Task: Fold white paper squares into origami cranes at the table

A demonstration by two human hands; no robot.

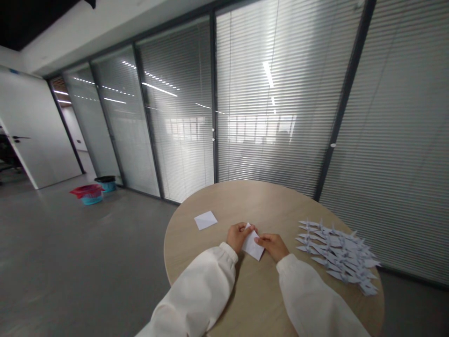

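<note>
A small folded white paper (pixel 253 247) is between my two hands, above the middle of the round wooden table. My left hand (pixel 239 235) pinches its upper left edge, thumb on top. On the paper's right side, my right hand (pixel 274 245) grips the edge with thumb and fingers together. Another flat white paper (pixel 206 220) lies on the table to the left of my hands. Several folded paper cranes (pixel 338 252) stand close together in rows at the right.
The round table (pixel 259 196) has its far edge near a glass wall with blinds (pixel 266 140). On the floor at the left stand a blue bin with a red liner (pixel 89 193) and one with a black liner (pixel 106 183), near an open door (pixel 38 126).
</note>
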